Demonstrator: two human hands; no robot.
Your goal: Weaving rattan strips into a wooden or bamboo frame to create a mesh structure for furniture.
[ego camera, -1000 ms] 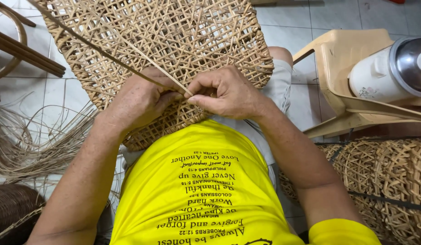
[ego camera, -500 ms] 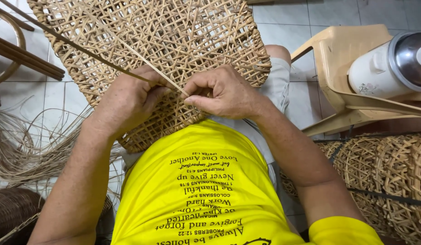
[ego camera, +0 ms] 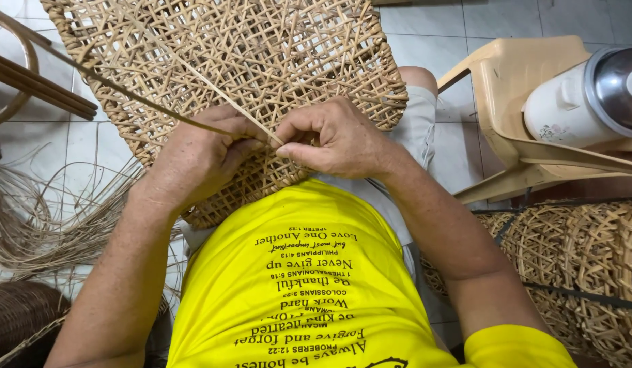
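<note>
Head view: both hands, left (ego camera: 200, 160) and right (ego camera: 333, 140), fingers pinched shut on rattan strip (ego camera: 213, 85) over woven panel (ego camera: 261, 61).

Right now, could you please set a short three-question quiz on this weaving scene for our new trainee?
1. True or false: both hands meet at the woven panel.
2. What does the right hand pinch? A) a thin cane strip B) scissors C) a brush
3. What stands on the beige plastic chair?

Key
1. True: the left hand is there too.
2. A
3. A white cooker pot.
</note>
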